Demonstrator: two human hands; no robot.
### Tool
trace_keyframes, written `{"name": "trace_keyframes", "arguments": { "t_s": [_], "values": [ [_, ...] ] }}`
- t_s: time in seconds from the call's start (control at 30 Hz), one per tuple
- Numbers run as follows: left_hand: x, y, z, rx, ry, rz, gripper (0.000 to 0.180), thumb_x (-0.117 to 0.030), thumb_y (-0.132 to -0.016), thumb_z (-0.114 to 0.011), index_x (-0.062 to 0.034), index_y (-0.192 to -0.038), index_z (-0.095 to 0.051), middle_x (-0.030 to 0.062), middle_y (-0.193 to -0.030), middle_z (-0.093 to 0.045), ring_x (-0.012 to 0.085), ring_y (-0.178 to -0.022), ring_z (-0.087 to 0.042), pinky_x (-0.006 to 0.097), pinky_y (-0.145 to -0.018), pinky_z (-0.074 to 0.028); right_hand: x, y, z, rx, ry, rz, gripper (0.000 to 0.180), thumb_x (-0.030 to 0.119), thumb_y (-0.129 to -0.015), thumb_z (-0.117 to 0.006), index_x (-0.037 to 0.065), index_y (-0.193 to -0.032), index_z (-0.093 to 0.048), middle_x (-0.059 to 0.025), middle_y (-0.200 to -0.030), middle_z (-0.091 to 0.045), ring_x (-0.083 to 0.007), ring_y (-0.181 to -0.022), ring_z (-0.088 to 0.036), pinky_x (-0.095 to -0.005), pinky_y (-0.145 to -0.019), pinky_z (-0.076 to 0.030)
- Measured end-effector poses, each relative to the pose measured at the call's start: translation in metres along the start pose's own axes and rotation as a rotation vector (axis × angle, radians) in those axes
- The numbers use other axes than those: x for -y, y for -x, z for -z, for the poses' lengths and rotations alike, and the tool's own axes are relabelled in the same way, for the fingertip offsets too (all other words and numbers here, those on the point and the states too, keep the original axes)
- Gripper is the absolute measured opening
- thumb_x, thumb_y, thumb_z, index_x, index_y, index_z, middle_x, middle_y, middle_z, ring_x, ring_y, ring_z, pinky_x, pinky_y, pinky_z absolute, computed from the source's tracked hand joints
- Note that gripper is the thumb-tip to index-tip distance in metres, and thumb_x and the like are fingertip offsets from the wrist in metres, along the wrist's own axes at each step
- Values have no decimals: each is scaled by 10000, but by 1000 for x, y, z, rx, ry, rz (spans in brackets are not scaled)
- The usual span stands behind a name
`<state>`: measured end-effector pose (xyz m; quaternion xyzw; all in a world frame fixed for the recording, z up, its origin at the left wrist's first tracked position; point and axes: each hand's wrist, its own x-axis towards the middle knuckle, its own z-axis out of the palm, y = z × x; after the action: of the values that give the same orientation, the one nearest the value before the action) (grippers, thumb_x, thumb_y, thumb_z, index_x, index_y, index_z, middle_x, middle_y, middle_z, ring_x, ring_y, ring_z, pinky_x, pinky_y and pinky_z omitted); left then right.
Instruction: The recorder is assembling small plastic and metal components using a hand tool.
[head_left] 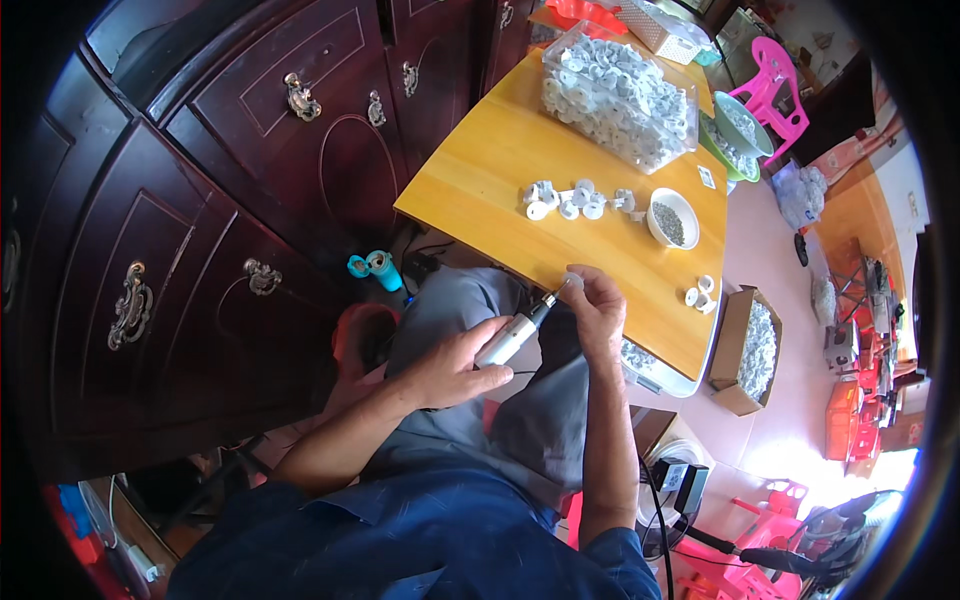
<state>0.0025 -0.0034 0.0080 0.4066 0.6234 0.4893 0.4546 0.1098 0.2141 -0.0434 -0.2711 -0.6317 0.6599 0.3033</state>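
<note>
My left hand [462, 364] is wrapped round a silver electric screwdriver [506, 341], over my lap. Its dark tip points up and right to a small white plastic part [572, 281], which my right hand [599, 307] pinches at the table's near edge. Whether the bit touches the part I cannot tell. Beyond my hands, a loose group of white round plastic parts [569, 201] lies on the yellow wooden table [480, 150]. A white bowl [658, 234] of small metal screws stands to their right. A few more white parts [700, 294] lie near the table's right edge.
A clear bin [690, 137] heaped with white parts stands at the table's far end. Green basins [762, 140] are beyond it. A cardboard box [733, 368] of parts sits on the floor at right. Dark cabinets [270, 180] line the left. A black cable [655, 490] runs past my right arm.
</note>
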Motion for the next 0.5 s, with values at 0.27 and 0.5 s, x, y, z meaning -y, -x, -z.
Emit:
{"name": "trace_keyframes", "arguments": {
  "t_s": [0.27, 0.5],
  "values": [
    [9, -2, -2, -23, 0, -75, 673, -159, -879, -664, -33, -1461, -351, 1, -803, -567, 54, -588, -517, 232, -554, -451, 0, 2, -3, 0, -1, 21, 178, -13, -895, -645, -16, -1073, -647, -41, -879, -686, -83, -806, -640, -227, -762, -523],
    [-1, -1, 1, -9, -19, 19, 635, -203, -864, -658, 4, -1404, -397, 137, -1117, -625, 169, -934, -627, 316, -795, -518, 3, 3, -4, 1, 12, 27, 177, -14, -893, -650, -12, -1069, -647, -41, -859, -686, -80, -787, -638, -219, -733, -516]
  ]
}}
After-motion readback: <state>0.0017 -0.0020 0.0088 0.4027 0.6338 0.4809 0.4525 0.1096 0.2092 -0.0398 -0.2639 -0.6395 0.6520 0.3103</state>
